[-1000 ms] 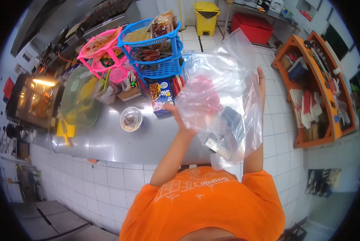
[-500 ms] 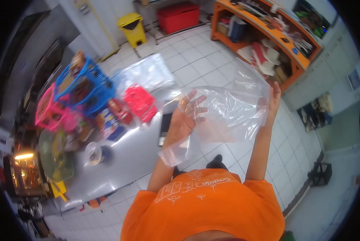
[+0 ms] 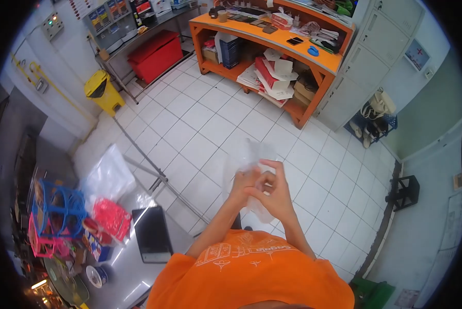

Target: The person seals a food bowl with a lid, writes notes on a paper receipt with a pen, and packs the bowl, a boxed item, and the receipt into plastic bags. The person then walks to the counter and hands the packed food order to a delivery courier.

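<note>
A clear plastic bag [image 3: 251, 152] is bunched up in front of my chest, between both hands and over the tiled floor. My left hand [image 3: 245, 184] is closed round the gathered plastic. Close beside it, my right hand [image 3: 273, 190] has its fingers curled on the same bag, thumb toward the left hand. Parts of the bag stick out above and below the hands. To the left, a dark tablet [image 3: 152, 234] lies on the metal table [image 3: 123, 278], near a red plastic packet [image 3: 111, 219].
Blue basket rack [image 3: 61, 208], pink basket [image 3: 43, 239], a round tub [image 3: 96, 276] and clear plastic sheets [image 3: 107, 172] sit on the table at left. Ahead stand a yellow bin [image 3: 103, 91], a red chest [image 3: 155, 55] and an orange shelf unit [image 3: 308, 51]. Lockers [image 3: 357, 62] stand at right.
The view has swung right, away from the table. My hands, earlier apart with the bag spread between them, have come together, and the bag is now bunched up.
</note>
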{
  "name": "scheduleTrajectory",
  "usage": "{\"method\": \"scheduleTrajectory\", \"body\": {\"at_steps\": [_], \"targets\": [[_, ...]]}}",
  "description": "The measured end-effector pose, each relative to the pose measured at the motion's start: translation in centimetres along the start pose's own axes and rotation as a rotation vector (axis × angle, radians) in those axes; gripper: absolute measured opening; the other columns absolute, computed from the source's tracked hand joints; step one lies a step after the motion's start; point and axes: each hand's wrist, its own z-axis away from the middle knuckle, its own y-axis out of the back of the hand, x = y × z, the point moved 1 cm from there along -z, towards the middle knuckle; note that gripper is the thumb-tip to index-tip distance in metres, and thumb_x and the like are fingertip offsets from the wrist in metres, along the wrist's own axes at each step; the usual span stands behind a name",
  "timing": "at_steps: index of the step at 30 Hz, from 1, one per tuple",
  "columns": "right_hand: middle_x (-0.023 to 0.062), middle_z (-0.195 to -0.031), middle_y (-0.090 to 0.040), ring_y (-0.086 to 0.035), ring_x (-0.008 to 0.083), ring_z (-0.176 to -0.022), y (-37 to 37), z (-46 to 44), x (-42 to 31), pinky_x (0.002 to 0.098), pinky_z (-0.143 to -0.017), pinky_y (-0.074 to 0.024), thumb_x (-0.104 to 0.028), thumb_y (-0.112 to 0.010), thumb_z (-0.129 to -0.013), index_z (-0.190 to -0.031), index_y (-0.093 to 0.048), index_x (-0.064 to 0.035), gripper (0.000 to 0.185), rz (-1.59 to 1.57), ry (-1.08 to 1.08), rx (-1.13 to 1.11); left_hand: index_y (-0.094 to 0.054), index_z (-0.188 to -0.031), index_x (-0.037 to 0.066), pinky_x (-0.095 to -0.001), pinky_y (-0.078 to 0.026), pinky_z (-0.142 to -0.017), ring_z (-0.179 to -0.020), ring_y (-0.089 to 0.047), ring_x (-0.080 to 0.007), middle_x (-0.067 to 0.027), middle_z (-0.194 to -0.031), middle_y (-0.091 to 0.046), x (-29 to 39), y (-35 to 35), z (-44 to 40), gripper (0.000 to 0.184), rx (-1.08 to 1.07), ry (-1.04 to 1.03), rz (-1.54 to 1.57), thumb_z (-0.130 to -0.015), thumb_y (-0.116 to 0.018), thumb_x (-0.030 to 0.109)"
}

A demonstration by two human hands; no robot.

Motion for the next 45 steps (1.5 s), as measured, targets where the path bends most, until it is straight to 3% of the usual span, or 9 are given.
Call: {"method": "scheduleTrajectory", "body": {"at_steps": [6, 10, 17, 19, 27, 31, 37, 41, 45], "targets": [[-0.0015, -0.074, -0.053, -0.053, 0.0067, -0.072, 5.8, -18.1, 3.1, 0.0245, -0.068, -0.0471, 0.003, -0.064, -0.087, -0.122, -0.054, -0.0075, 0.038, 0.139, 0.222, -0.018, -0.066, -0.101, 0.000, -0.0272, -0.049, -0.062, -0.073, -0.061, -0.0123, -0.0034, -0.084, -0.066, 8.2, 1.4, -11.6, 0.043, 0.044, -0.137, -0.077, -0.082, -0.081, 0.036], [0.0063, -0.072, -0.050, -0.052, 0.0164, -0.064, 10.3, -31.3, 0.7, 0.0298, -0.060, -0.0461, 0.009, -0.063, -0.076, -0.118, -0.062, -0.0062, 0.045, 0.585, 0.564, 0.256, -0.054, -0.064, 0.005, -0.0283, -0.042, -0.053, -0.054, -0.048, -0.0098, 0.0012, -0.055, -0.050, 17.4, 9.0, -22.7, 0.032, 0.532, -0.441, -1.114, -0.079, -0.080, 0.015], [0.0061, -0.079, -0.051, -0.056, 0.0161, -0.066, 13.5, -51.6, -0.3, 0.0291, -0.060, -0.0489, 0.015, -0.059, -0.072, -0.121, -0.058, -0.0062, 0.053, 0.594, 0.608, 0.412, -0.057, -0.104, 0.009, -0.0369, -0.046, -0.085, -0.103, -0.052, -0.0284, -0.0104, -0.118, -0.055, 29.6, 8.4, -37.5, 0.032, 1.191, -0.848, -1.282, -0.076, -0.068, -0.001], [0.0060, -0.087, -0.051, -0.056, 0.0141, -0.069, 14.8, -58.0, 0.5, 0.0297, -0.065, -0.0532, 0.017, -0.055, -0.073, -0.128, -0.050, -0.0072, 0.060, 0.135, 0.436, 0.221, -0.059, -0.119, 0.013, -0.0423, -0.040, -0.101, -0.129, -0.039, -0.0367, -0.0103, -0.138, -0.047, 31.3, 8.7, -42.3, 0.050, 1.277, -0.810, -1.447, -0.072, -0.066, -0.003], [0.0147, -0.123, -0.059, -0.060, 0.0238, -0.115, 20.5, -89.3, -1.6, 0.0375, -0.088, -0.0564, 0.000, -0.071, -0.084, -0.142, -0.033, -0.0101, 0.070, -0.072, 0.135, -1.205, -0.066, -0.103, 0.007, -0.0334, -0.052, -0.084, -0.086, -0.068, -0.0233, -0.0097, -0.097, -0.070, 32.8, 3.5, -66.3, 0.030, 0.537, -0.799, -1.115, -0.074, -0.065, -0.003], [0.0140, -0.122, -0.063, -0.066, 0.0195, -0.094, 30.8, -117.7, 2.5, 0.0300, -0.075, -0.0556, -0.013, -0.075, -0.084, -0.139, -0.034, -0.0086, 0.068, 0.154, 0.359, -0.237, -0.065, -0.101, 0.001, -0.0277, -0.052, -0.074, -0.082, -0.069, -0.0171, -0.0115, -0.084, -0.070, 38.0, 2.8, -74.1, 0.029, 0.518, -0.672, -0.816, -0.076, -0.053, -0.006], [0.0264, -0.116, -0.062, -0.060, 0.0404, -0.111, 36.1, -144.3, 6.1, 0.0534, -0.093, -0.0454, -0.035, -0.084, -0.073, -0.142, -0.028, -0.0173, 0.091, 0.725, 0.242, 0.825, -0.068, -0.099, -0.002, -0.0261, -0.053, -0.062, -0.078, -0.065, -0.0137, -0.0073, -0.092, -0.071, 40.1, 3.6, -79.0, 0.030, 0.501, -0.250, -0.492, -0.077, -0.048, -0.008], [0.0159, -0.099, -0.067, -0.063, 0.0329, -0.102, 36.3, -149.1, 8.4, 0.0444, -0.089, -0.0468, -0.027, -0.081, -0.077, -0.142, -0.032, -0.0189, 0.081, 0.722, 0.277, 1.084, -0.068, -0.096, 0.000, -0.0251, -0.050, -0.060, -0.076, -0.062, -0.0119, -0.0082, -0.094, -0.070, 38.5, 5.3, -79.7, 0.026, 0.762, -0.202, -0.278, -0.079, -0.050, -0.006], [-0.0031, -0.076, -0.045, -0.052, 0.0096, -0.076, 33.7, -146.1, 7.0, 0.0222, -0.071, -0.0438, -0.003, -0.068, -0.088, -0.132, -0.049, -0.0111, 0.049, 0.038, 0.483, 0.451, -0.067, -0.094, 0.000, -0.0250, -0.049, -0.064, -0.080, -0.060, -0.0114, -0.0062, -0.092, -0.067, 37.1, 5.7, -78.4, 0.019, 0.828, -0.310, -0.145, -0.084, -0.052, 0.000]]}}
